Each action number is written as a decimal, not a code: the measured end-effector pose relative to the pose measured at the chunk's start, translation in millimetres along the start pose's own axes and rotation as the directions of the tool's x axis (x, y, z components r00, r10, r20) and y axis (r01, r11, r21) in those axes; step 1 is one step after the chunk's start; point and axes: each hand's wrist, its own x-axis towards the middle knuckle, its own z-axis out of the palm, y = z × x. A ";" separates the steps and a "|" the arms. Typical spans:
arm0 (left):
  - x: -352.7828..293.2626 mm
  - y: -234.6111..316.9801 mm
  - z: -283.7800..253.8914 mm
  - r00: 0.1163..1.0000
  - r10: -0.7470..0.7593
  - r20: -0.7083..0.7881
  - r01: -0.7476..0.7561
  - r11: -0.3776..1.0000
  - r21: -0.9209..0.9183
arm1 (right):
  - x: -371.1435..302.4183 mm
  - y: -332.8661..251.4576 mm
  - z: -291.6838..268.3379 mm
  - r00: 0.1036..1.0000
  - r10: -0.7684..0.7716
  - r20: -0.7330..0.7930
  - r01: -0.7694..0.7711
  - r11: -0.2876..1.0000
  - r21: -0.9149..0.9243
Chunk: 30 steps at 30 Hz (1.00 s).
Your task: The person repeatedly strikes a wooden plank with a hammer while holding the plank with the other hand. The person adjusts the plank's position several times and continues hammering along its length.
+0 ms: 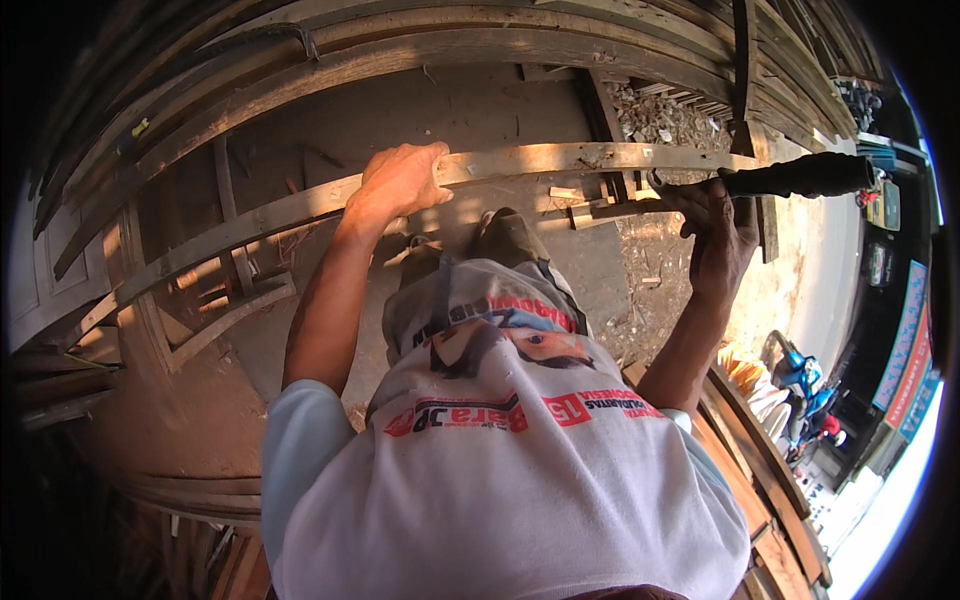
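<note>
A long, narrow wooden plank (560, 157) runs across in front of me, curved by the lens. My left hand (400, 180) is closed over it near its middle, thumb on the side toward the right. Beside the plank's right end, my right hand (712, 225) is closed on a dark tool (805, 177) with a thick black grip. That grip sticks out to the right past my fingers, and a small curved part shows left of them. I cannot make out the tool's exact kind.
Stacked long boards (450, 45) fill the far side. More planks (765, 480) lie at the near right. A wooden frame (235, 320) stands at left on the floor. Wood scraps (650, 260) litter the ground. Outside at right are a roadway (835, 260) and a blue motorbike (800, 375).
</note>
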 end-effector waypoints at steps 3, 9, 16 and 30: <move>1.9 -5.4 4.8 1.000 0.011 -0.024 -0.011 1.000 -0.012 | 15.1 -1.8 1.6 0.982 0.045 -0.184 -0.119 0.901 -0.418; 21.9 -17.3 1.4 0.999 0.011 0.031 -0.006 0.989 -0.149 | 49.9 29.4 -7.6 0.959 -0.194 -0.208 0.145 0.962 -0.230; 25.7 -17.3 -3.0 0.994 -0.043 0.096 0.059 0.982 -0.179 | 95.7 50.6 14.2 0.940 -0.196 -0.279 0.309 0.837 0.452; 36.5 -20.4 -15.3 0.986 0.059 0.156 -0.020 0.971 -0.237 | 94.5 -3.6 52.2 0.896 -0.412 0.166 0.379 0.904 0.198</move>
